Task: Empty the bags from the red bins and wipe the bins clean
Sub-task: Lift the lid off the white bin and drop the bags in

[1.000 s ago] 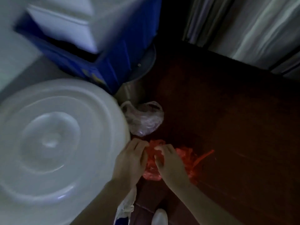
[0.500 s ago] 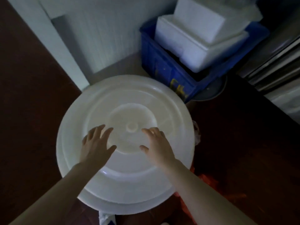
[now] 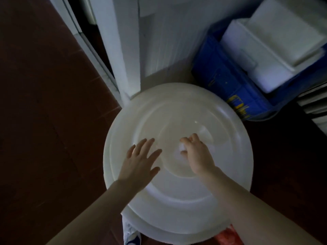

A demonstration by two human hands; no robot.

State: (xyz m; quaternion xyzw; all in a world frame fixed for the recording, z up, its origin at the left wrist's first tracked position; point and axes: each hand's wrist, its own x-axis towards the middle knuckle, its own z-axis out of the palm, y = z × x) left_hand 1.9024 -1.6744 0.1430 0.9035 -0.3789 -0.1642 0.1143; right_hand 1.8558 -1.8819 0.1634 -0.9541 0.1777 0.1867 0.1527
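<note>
A large round white lid [image 3: 177,191] fills the middle of the head view, covering a big container. My left hand [image 3: 139,161] lies flat on the lid's left part with fingers straight and spread. Just right of it, my right hand [image 3: 196,154] has its thumb and fingers curled round the small knob at the lid's centre. A crumpled red plastic bag [image 3: 227,236] lies on the floor at the lid's lower right, mostly hidden behind my right forearm. No red bin is in view.
A blue crate [image 3: 224,82] holding white foam boxes [image 3: 276,50] stands at the back right, touching the lid's edge. A white door frame and wall [image 3: 123,55] rise behind the lid. Dark red floor [image 3: 44,121] spreads to the left. A white-and-blue item [image 3: 131,236] lies below.
A second ago both hands held the red bag on the floor. They let it go and came up onto the white lid; the right hand's fingers have now curled round the knob.
</note>
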